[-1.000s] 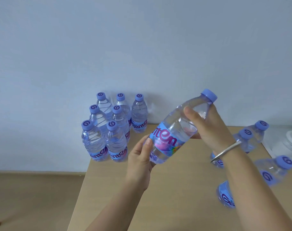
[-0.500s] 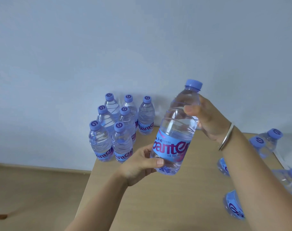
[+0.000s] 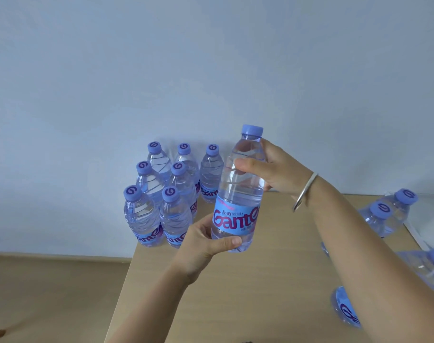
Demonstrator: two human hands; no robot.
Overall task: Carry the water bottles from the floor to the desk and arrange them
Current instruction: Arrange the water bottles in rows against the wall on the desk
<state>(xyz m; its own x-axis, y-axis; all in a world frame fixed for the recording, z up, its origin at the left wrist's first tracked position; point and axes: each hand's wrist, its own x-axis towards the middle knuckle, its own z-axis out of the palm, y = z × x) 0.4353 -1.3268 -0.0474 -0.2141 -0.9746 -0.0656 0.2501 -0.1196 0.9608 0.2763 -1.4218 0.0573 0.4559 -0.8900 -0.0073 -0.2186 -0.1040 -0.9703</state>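
The left hand curls round the base of an upright bottle, held above the desk; the right hand grips its shoulder. Loose bottles lie toward the right edge. Seven bottles stand clustered at the far left corner.

Seven upright water bottles stand grouped at the left of the desk. One held bottle sits at frame centre. At the right edge four more bottles show, partly hidden. Two hands; one bracelet.
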